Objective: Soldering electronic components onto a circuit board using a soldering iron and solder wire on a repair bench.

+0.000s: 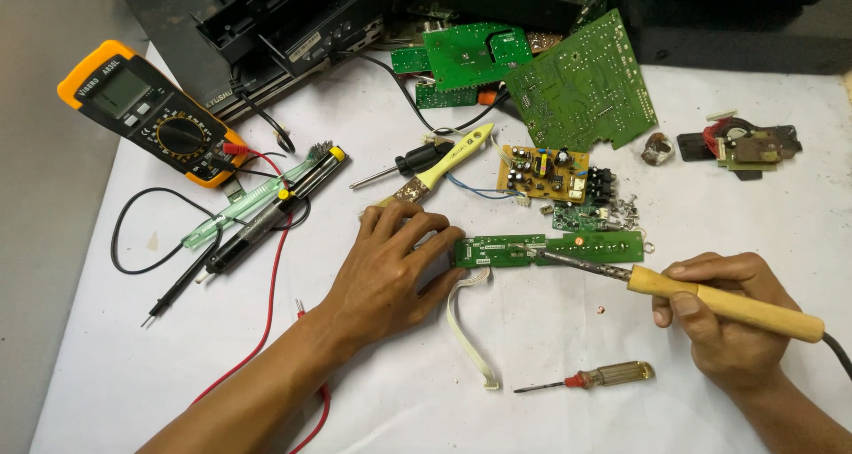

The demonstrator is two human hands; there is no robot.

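Note:
My left hand (390,268) lies flat on the white table, its fingertips pressing the left end of a long narrow green circuit board (497,250). My right hand (723,316) grips the wooden handle of a soldering iron (710,299). The iron's metal tip touches the middle of that board. A white ribbon cable (466,330) trails from the board's left end toward me.
A yellow multimeter (151,112) with red and black leads sits at the far left beside a desoldering pump (266,214). A yellow brush (444,165), screwdrivers (590,378), several green boards (581,81), a small yellow board (546,174) and black equipment casings (302,19) crowd the back.

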